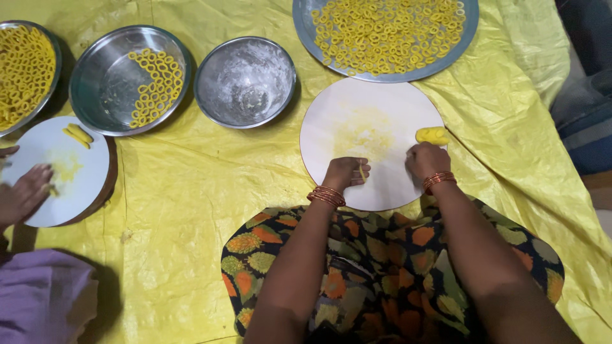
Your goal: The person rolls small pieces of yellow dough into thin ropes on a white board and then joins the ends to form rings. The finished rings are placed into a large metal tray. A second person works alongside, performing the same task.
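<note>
Patterned cloth (382,274) covers the lap nearest the lens. Left hand (344,173) curls in a narrow grip on a thin yellow dough strip (361,172) at the near edge of a round white board (357,102). Right hand (427,159) rests fingers-down beside a soft dough lump (432,135) at the board's right edge. Beyond lies a tray (306,32) of yellow rings (389,32) on a yellow sheet (191,191).

Warm overhead light, soft shadows (edges blurred)
</note>
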